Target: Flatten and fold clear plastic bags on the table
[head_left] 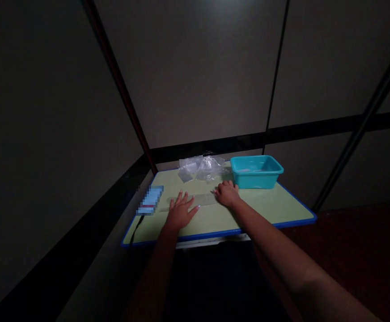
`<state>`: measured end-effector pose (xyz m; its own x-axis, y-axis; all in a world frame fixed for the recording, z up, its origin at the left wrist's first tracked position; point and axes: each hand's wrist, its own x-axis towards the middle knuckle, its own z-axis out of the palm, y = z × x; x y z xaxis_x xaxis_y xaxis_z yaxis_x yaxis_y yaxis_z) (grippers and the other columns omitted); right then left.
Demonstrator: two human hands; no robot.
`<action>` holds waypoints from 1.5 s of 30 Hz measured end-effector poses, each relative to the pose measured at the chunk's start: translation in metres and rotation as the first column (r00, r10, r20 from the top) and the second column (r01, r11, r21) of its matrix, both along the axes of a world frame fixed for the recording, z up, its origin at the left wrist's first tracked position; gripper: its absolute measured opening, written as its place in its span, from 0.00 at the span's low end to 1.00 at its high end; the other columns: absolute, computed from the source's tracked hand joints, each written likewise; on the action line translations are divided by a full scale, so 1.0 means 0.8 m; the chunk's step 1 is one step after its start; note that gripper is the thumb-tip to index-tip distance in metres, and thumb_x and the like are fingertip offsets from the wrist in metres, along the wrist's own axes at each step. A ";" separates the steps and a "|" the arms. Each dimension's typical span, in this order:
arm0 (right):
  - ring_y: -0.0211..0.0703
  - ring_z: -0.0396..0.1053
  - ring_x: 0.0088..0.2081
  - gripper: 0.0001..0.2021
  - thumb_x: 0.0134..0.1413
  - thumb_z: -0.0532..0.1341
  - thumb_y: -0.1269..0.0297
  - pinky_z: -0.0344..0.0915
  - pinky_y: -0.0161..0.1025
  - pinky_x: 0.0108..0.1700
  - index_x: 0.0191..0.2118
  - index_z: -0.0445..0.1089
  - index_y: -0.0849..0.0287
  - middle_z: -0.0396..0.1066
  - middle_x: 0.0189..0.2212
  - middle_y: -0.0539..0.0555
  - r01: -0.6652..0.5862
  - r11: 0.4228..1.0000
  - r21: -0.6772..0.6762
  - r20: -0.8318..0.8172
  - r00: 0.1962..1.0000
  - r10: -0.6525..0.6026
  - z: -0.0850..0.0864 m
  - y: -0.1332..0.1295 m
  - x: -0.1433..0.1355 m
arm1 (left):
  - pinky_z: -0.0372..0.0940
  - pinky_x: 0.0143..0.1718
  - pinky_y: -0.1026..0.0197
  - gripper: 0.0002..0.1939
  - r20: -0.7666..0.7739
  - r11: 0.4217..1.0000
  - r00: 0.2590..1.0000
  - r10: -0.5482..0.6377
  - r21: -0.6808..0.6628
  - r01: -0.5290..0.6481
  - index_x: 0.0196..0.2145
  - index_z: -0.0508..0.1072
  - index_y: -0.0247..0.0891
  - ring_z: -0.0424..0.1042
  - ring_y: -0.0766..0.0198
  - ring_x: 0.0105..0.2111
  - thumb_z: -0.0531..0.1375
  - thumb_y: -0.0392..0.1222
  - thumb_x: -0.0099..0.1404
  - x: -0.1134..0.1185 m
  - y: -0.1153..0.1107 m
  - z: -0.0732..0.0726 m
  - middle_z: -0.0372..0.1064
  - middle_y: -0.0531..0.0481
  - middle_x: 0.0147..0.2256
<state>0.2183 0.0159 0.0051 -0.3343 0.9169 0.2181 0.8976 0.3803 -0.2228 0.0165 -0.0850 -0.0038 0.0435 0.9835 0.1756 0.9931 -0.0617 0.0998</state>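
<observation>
A flat, clear plastic bag [205,199] lies lengthwise across the table in front of me. My left hand [180,212] rests palm down on its left part, fingers spread and stretched out. At the other end of the bag is my right hand [227,194], palm down with the thumb out to the side and the fingers slightly bent. It looks to be pressing on the bag's end, though its palm hides what is beneath. Just beyond the right hand stands a turquoise plastic basket [256,180] with some pale, thin items inside.
Crumpled clear plastic bags [203,167] lie at the back of the pale yellow table [211,221], which has a blue edge. A blurred-out phone-like object [150,200] is at the left edge, with a dark strap hanging off. Panelled walls [198,80] rise behind and left.
</observation>
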 end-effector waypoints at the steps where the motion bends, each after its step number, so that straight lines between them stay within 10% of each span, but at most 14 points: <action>1: 0.55 0.55 0.51 0.18 0.60 0.49 0.55 0.51 0.50 0.47 0.42 0.70 0.61 0.64 0.45 0.63 -0.006 1.000 -0.005 0.004 1.000 0.006 0.000 -0.001 0.000 | 0.39 0.60 0.39 0.27 -0.001 1.000 1.000 0.004 -0.009 -0.004 0.58 0.61 0.48 0.36 0.54 0.65 0.46 0.59 0.66 0.000 0.000 0.000 0.47 0.47 0.63; 25: 0.50 0.59 0.46 0.13 0.58 0.54 0.57 0.53 0.41 0.39 0.35 0.70 0.59 0.70 0.40 0.58 0.064 0.998 -0.028 -0.233 0.970 -0.069 -0.006 0.018 0.007 | 0.45 0.60 0.43 0.29 0.078 0.999 0.996 -0.034 -0.035 0.037 0.61 0.56 0.41 0.43 0.57 0.64 0.48 0.55 0.66 0.000 0.004 0.002 0.46 0.46 0.64; 45: 0.51 0.57 0.48 0.07 0.53 0.59 0.60 0.50 0.43 0.42 0.33 0.72 0.56 0.68 0.41 0.57 -0.099 0.993 -0.061 -0.110 0.990 0.092 -0.001 0.007 0.005 | 0.45 0.60 0.43 0.27 0.061 0.999 0.998 -0.021 -0.049 0.024 0.60 0.58 0.42 0.45 0.57 0.64 0.47 0.55 0.67 0.001 0.002 0.003 0.49 0.45 0.63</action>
<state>0.2223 0.0211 0.0039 -0.3989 0.8955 0.1973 0.8278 0.4442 -0.3426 0.0172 -0.0838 -0.0011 0.0563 0.9900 0.1296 0.9835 -0.0773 0.1633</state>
